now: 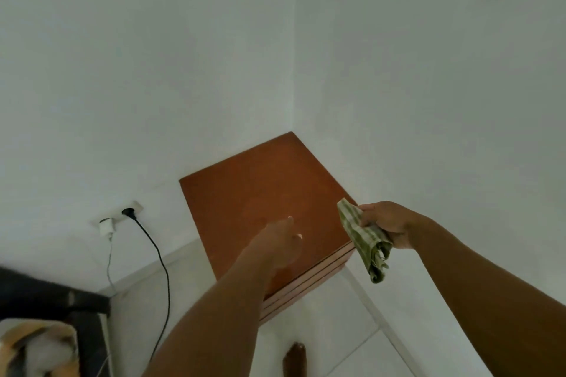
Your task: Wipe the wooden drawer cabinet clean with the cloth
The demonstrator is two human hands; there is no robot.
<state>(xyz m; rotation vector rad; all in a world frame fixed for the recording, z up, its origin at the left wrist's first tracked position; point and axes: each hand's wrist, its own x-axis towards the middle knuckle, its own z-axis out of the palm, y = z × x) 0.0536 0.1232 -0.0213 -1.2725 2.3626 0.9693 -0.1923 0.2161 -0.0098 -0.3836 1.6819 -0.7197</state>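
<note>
The wooden drawer cabinet (254, 196) stands in the corner of two white walls, its bare reddish-brown top facing me and drawer fronts showing along its near right side. My right hand (387, 223) is shut on a bunched green striped cloth (364, 239), held at the cabinet's right front corner with the cloth's end hanging below the top edge. My left hand (280, 242) hovers over the front part of the top with its fingers loosely extended and nothing in it.
A wall socket (128, 213) to the left holds a black plug with a cable (162, 260) trailing down to the white tiled floor, plus a white charger (106, 228). Dark furniture (52, 300) sits at the lower left. My foot (295, 360) shows below.
</note>
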